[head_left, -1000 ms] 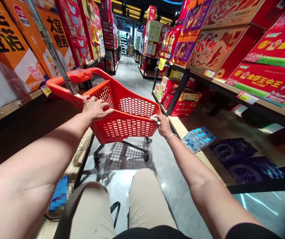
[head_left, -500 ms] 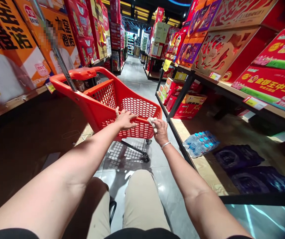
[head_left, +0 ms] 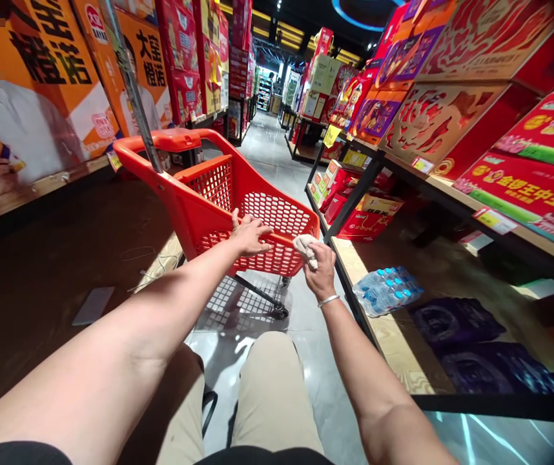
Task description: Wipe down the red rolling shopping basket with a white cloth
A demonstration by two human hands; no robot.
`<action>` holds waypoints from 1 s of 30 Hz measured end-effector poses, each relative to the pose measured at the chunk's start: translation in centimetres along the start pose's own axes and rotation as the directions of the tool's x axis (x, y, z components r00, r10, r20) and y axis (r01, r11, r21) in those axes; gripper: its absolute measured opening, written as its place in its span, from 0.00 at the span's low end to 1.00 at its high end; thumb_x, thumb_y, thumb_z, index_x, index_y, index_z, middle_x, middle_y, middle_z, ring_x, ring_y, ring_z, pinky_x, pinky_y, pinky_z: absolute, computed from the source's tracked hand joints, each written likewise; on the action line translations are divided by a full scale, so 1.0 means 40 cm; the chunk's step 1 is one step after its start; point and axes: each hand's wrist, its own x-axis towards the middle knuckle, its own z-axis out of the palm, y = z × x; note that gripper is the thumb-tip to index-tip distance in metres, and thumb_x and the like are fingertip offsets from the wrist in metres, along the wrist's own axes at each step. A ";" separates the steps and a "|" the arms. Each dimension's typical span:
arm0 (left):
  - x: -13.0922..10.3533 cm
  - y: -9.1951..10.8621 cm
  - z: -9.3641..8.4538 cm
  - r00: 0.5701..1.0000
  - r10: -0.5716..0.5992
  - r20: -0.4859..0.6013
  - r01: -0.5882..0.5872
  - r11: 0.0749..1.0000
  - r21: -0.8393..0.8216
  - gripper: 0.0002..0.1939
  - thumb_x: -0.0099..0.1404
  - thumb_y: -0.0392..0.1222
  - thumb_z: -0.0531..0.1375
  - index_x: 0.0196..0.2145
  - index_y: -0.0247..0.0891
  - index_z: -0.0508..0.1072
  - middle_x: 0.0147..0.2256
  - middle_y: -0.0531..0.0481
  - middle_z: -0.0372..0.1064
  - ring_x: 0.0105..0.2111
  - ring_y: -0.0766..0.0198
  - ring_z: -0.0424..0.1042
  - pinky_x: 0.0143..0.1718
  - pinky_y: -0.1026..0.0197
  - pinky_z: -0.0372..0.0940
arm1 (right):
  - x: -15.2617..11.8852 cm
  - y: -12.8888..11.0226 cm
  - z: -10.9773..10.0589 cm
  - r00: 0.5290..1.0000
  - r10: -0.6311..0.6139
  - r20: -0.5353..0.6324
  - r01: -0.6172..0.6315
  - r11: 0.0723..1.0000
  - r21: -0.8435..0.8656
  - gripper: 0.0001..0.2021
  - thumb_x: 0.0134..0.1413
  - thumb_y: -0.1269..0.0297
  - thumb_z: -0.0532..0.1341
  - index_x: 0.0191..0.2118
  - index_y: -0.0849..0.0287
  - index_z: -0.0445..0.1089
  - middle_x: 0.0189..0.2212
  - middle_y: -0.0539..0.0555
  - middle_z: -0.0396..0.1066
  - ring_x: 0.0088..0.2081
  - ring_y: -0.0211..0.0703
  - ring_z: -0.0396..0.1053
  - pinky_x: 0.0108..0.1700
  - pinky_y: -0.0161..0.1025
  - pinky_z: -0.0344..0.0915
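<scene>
Fingers of the right hand (head_left: 319, 274) were bent round a cloth (head_left: 305, 250), part of it bulging out beyond them against the cart (head_left: 180, 210), at the right-hand end of its near rim (head_left: 284, 240). Bunching it like that probably gave a small, firm pad that suited the narrow plastic edge. The left hand (head_left: 248, 237) lay on the same rim, its fingers spread and clenched on nothing, perhaps to steady the cart, whose wheels could otherwise roll. The cart stood on the floor (head_left: 263, 155) between the displays, slanted so that its long side came within reach of both arms. Bottles (head_left: 387, 290) in a clear pack sat near the left edge of the low shelf (head_left: 388, 339), just beside the right forearm.
</scene>
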 end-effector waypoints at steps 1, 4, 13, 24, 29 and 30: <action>-0.003 0.001 -0.001 1.000 0.004 0.002 -0.004 1.000 0.000 0.28 0.65 0.64 0.57 0.58 0.53 0.74 0.54 0.46 0.70 0.62 0.41 0.57 0.67 0.27 0.24 | 0.032 0.012 -0.009 0.996 0.046 0.077 -0.050 0.998 0.045 0.19 0.50 0.64 0.61 0.50 0.55 0.69 0.49 0.60 0.71 0.53 0.54 0.67 0.59 0.54 0.62; -0.009 0.002 -0.001 1.000 0.014 -0.001 -0.014 1.000 0.004 0.27 0.64 0.62 0.58 0.57 0.54 0.75 0.54 0.46 0.70 0.61 0.42 0.57 0.67 0.27 0.25 | 0.112 0.063 -0.040 0.929 0.180 0.322 -0.255 0.944 0.208 0.18 0.46 0.60 0.63 0.46 0.55 0.69 0.42 0.55 0.73 0.44 0.50 0.70 0.50 0.48 0.67; 0.000 0.023 0.007 0.998 0.054 0.019 -0.054 0.998 0.012 0.28 0.62 0.51 0.59 0.60 0.54 0.71 0.56 0.46 0.68 0.61 0.43 0.57 0.67 0.28 0.26 | 0.154 -0.017 0.030 0.943 0.112 0.314 -0.139 0.988 0.065 0.16 0.50 0.70 0.61 0.47 0.55 0.71 0.44 0.54 0.74 0.44 0.47 0.69 0.48 0.44 0.67; 0.004 -0.004 0.018 0.996 0.077 -0.041 -0.078 0.996 -0.033 0.23 0.61 0.46 0.59 0.55 0.54 0.74 0.52 0.49 0.71 0.59 0.46 0.59 0.69 0.32 0.25 | 0.097 0.044 -0.022 0.871 -0.329 0.365 0.388 0.916 -0.102 0.11 0.60 0.72 0.60 0.44 0.54 0.76 0.48 0.57 0.72 0.49 0.49 0.65 0.53 0.47 0.64; 0.005 -0.002 0.019 0.995 0.075 -0.061 -0.078 0.996 -0.054 0.24 0.59 0.43 0.60 0.54 0.54 0.76 0.50 0.49 0.72 0.60 0.46 0.58 0.69 0.32 0.26 | 0.106 0.092 -0.082 0.879 -0.270 0.392 0.300 0.954 -0.018 0.14 0.48 0.76 0.59 0.41 0.56 0.72 0.46 0.56 0.73 0.48 0.47 0.67 0.52 0.46 0.64; 0.005 0.000 0.019 0.995 0.073 -0.065 -0.076 0.996 -0.053 0.23 0.59 0.43 0.59 0.53 0.54 0.76 0.49 0.49 0.72 0.60 0.46 0.58 0.69 0.32 0.26 | 0.113 0.089 -0.082 0.879 -0.246 0.408 0.273 0.962 -0.007 0.14 0.46 0.76 0.59 0.40 0.56 0.71 0.44 0.55 0.73 0.47 0.47 0.68 0.51 0.45 0.64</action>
